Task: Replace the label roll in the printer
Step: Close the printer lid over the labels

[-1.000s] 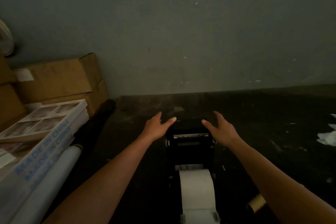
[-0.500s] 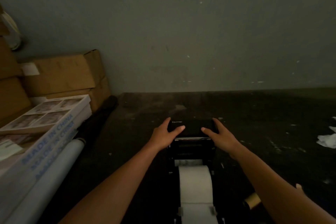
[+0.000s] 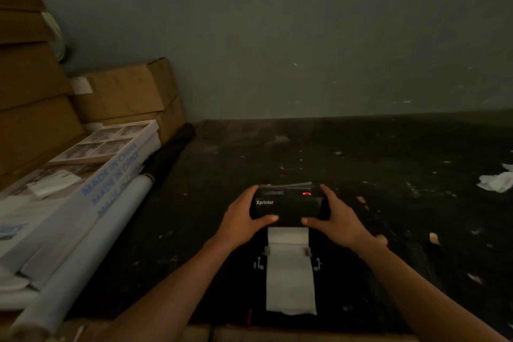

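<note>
A small black label printer marked "Xprinter" sits on the dark tabletop with its lid down and a red light lit on top. My left hand grips its left side and my right hand grips its right side, thumbs on the near edge of the lid. A white strip of label paper runs from the printer's near side back toward me, over a black holder with side guides.
Brown cardboard boxes are stacked against the wall at left. In front of them lie flat white boxes printed "MADE IN CHINA" and a long white roll. Crumpled white paper lies at the right edge. Paper scraps dot the tabletop.
Both hands came from above the open printer onto its lid and pressed it down. The lid is now shut, the red light shows, and the hands clasp the printer's sides.
</note>
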Available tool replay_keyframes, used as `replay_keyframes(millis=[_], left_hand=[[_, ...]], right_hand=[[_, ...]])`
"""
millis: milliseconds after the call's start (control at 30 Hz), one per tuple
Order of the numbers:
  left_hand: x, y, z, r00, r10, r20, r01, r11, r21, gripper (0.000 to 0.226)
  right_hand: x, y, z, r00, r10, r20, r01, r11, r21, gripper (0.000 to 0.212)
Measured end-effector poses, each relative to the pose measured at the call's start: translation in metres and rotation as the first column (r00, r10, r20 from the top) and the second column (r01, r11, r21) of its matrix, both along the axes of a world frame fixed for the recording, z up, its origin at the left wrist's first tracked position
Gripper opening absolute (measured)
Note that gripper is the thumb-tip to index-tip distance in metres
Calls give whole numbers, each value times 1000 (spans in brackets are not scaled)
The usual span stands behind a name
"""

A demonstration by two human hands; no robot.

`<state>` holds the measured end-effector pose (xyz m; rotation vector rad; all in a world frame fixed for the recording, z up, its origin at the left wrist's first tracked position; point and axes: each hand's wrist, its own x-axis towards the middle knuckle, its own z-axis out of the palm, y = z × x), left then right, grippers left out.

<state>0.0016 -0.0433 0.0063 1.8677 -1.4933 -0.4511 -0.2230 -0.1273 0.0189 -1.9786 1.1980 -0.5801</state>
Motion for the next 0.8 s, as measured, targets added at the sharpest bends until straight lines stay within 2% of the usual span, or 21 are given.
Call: replay_keyframes(millis=[100,200,300,500,600,800], left_hand=[[-7,19,-18,998,-15,64,14,1000,20,96],[-12,34,-41,986,-41,163,18,990,138,104],[-16,44,-59,965,-94,244,32,968,247,108],[-22,46,-58,999,-7,48,-8,954,298,127],[-28,48,-58,999,41,-32,-31,964,264,122],[-34,56,-71,997,44,-62,-30,976,214,112]], right_hand=[[-7,17,-14,999,37,-24,-38,998,-46,103],[-10,31,-31,991,44,-125,-48,999,-26,110],[-12,42,-49,987,45,-155,-48,999,-19,112],[-14,42,-57,990,37,-137,-35,999,18,112],[-14,44,-59,987,61,-151,-59,998,18,112],[-16,50,-74,990,78,-117,-76,997,21,112]])
